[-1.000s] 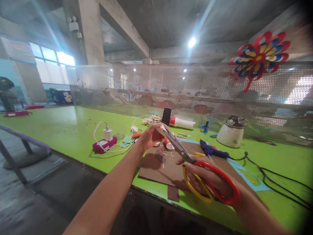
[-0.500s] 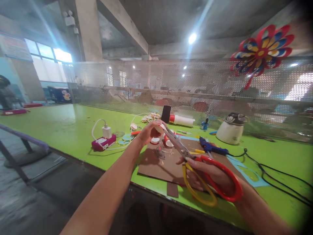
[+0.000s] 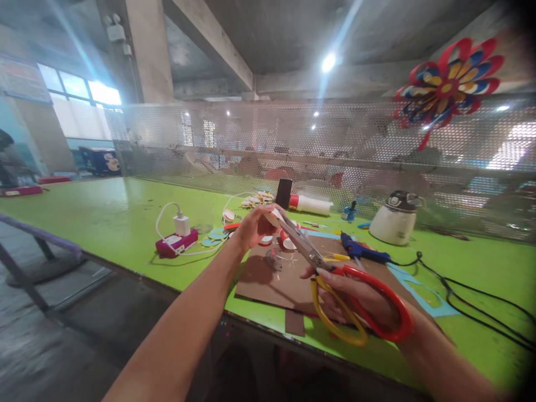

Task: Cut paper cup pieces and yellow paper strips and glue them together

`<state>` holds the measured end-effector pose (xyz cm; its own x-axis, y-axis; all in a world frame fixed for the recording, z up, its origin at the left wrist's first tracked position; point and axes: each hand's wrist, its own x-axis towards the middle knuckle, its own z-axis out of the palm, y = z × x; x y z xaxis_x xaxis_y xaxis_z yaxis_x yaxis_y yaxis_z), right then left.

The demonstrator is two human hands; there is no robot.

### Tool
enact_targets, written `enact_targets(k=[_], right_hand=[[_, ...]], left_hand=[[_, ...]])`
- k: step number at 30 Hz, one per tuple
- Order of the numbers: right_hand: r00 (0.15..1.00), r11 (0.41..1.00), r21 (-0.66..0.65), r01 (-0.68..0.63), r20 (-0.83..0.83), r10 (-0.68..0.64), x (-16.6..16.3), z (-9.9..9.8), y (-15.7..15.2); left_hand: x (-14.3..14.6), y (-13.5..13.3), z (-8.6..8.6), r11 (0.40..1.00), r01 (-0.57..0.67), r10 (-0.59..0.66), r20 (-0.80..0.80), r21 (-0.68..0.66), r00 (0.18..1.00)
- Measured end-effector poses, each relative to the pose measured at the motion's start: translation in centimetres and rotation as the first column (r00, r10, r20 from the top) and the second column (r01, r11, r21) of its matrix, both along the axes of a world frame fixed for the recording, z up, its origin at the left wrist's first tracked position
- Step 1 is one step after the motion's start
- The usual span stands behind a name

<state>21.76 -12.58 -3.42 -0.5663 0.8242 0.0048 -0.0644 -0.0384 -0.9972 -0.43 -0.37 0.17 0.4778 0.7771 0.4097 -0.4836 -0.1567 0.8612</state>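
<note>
My right hand (image 3: 341, 296) is closed round the handles of a pair of scissors (image 3: 307, 249), one handle red and the other yellow. The blades point up and left, their tips at a small white piece with a red edge (image 3: 274, 216). That piece is pinched in the fingers of my left hand (image 3: 258, 226); its full shape is partly hidden. Below both hands lies a brown board (image 3: 263, 279), with a clear round item (image 3: 274, 259) and small scraps on it. Red and white pieces (image 3: 288, 240) rest behind the blades.
A blue glue gun (image 3: 364, 249) with a black cable lies right of the board, near a white kettle-like pot (image 3: 393, 224). A purple power strip (image 3: 178, 243) with a white charger stands left. Behind are a white roll (image 3: 314, 205), a dark upright phone-like slab (image 3: 284, 193) and a mesh screen (image 3: 251, 134).
The scissor handles have drawn slightly closer together. Both hands keep nearly the same place, and the view has shifted a little.
</note>
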Motion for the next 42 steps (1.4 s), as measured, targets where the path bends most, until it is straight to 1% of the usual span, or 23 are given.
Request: enact_targets(k=[8, 14, 18, 21, 24, 27, 29, 32, 35, 38, 42], right_hand=[[0.996, 0.993, 0.091, 0.069, 0.048, -0.074, -0.17, -0.07, 0.2], [1.0, 0.998, 0.065, 0.02, 0.015, -0.021, -0.27, 0.37, -0.07], [0.999, 0.999, 0.036, 0.034, 0.005, -0.035, -0.23, 0.35, -0.18], [0.998, 0.996, 0.079, 0.05, 0.033, -0.053, -0.29, 0.21, -0.16], [0.989, 0.984, 0.153, 0.089, 0.107, -0.106, -0.43, 0.21, -0.14], [0.959, 0.949, 0.279, 0.144, 0.196, -0.203, -0.52, 0.21, -0.16], [0.929, 0.922, 0.333, 0.195, 0.24, -0.283, -0.53, 0.14, -0.18], [0.902, 0.914, 0.332, 0.234, 0.276, -0.332, -0.52, 0.06, -0.24], [0.9, 0.914, 0.342, 0.219, 0.292, -0.325, -0.53, 0.11, -0.34], [0.895, 0.907, 0.366, 0.207, 0.303, -0.326, -0.53, 0.15, -0.44], [0.902, 0.911, 0.35, 0.22, 0.282, -0.326, -0.54, -0.08, -0.4]], left_hand=[[0.02, 0.39, -0.33, 0.997, 0.028, -0.024, 0.052, -0.077, 0.998], [0.0, 0.25, -0.3, 0.992, 0.053, -0.046, 0.066, -0.112, 0.997], [0.03, 0.24, -0.36, 0.99, 0.059, -0.05, 0.077, -0.126, 0.996], [0.08, 0.27, -0.4, 0.989, 0.062, -0.051, 0.082, -0.133, 0.995], [0.11, 0.3, -0.42, 0.989, 0.064, -0.052, 0.094, -0.132, 0.994], [0.12, 0.3, -0.41, 0.988, 0.062, -0.047, 0.099, -0.144, 0.994], [0.1, 0.27, -0.39, 0.986, 0.064, -0.051, 0.092, -0.154, 0.995], [0.08, 0.15, -0.34, 0.984, 0.075, -0.063, 0.075, -0.16, 0.995], [0.13, -0.03, -0.29, 0.983, 0.084, -0.074, 0.066, -0.163, 0.995], [0.23, -0.2, -0.21, 0.984, 0.108, -0.095, 0.095, -0.139, 0.991], [0.37, -0.31, -0.08, 0.985, 0.121, -0.105, 0.126, -0.123, 0.986]])
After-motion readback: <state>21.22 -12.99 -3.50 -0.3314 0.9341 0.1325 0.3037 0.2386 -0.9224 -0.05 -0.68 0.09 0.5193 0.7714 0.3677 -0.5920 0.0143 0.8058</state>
